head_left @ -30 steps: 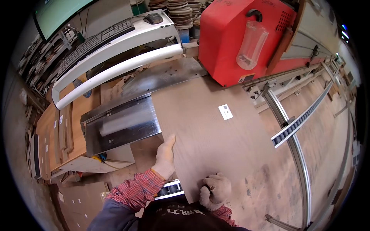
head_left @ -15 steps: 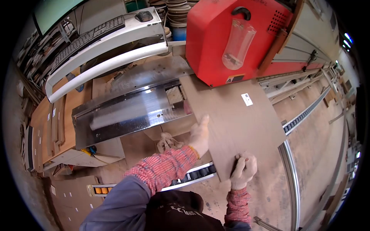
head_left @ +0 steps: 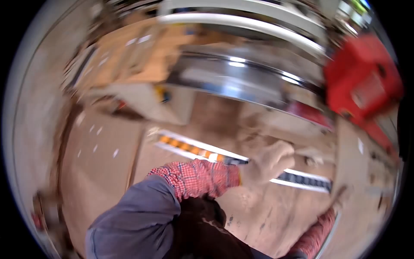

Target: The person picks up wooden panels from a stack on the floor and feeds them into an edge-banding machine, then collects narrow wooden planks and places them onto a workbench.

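Note:
My left hand point(head_left: 272, 162) wears a pale work glove below a red checked sleeve. It is in mid-air left of the brown board, apart from it, over a roller track; blur hides its fingers. My right hand point(head_left: 340, 197) is at the left edge of the brown flat board point(head_left: 351, 144), at the right of the view. It appears to grip that edge, though motion smears the fingers. A white label point(head_left: 360, 146) is on the board's face.
A shiny metal machine bed point(head_left: 233, 82) lies ahead, with a red machine housing point(head_left: 364, 77) at its right. A white rail point(head_left: 241, 23) runs above it. Orange rollers point(head_left: 185, 146) are in a track near the floor. Large labelled panels point(head_left: 92, 159) lean or lie at left.
The view has swung left, so the red housing and board now sit farther right. My left hand has come off the board and moved left. My right hand stays by the board's edge.

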Demonstrator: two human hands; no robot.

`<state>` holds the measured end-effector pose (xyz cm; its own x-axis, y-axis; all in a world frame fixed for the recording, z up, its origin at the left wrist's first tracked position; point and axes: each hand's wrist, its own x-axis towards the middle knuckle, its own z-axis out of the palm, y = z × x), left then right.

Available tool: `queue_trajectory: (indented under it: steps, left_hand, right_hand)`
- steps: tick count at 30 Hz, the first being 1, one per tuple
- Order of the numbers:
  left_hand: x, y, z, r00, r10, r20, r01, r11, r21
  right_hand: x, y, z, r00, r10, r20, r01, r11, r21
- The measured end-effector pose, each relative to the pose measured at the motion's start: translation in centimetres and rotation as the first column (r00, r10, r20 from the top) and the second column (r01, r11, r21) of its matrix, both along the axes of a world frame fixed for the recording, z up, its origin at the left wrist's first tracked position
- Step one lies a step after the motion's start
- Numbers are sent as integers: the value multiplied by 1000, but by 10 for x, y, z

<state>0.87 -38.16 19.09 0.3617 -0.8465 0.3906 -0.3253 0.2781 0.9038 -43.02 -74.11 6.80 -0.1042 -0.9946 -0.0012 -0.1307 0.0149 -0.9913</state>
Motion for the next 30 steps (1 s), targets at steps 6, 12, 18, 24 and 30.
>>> queue_trajectory:
  steps: [6, 12, 18, 24, 30]
  left_hand:
    - [83, 300, -10, 789, 603, -122, -608, 794, -4]
    - [113, 532, -75, 14, 945, 327, -950, -89, 298]
    - [123, 640, -181, -112, 981, 155, -731, -187, 656]
    - [145, 755, -240, -258, 962, 84, -547, -217, 808]
    - [197, 838, -287, -384, 922, 58, -384, -216, 898]
  right_hand:
    - [173, 141, -35, 777, -196, -598, -197, 827, -527]
    - [338, 389, -185, 424, 708, -564, -682, 660, 316]
    - [482, 529, -288, -11, 994, -111, -699, 72, 712]
    - [739, 657, -159, -107, 975, -194, -801, 30, 597]
    - [870, 747, -239, -575, 639, -512, -804, -322, 500]
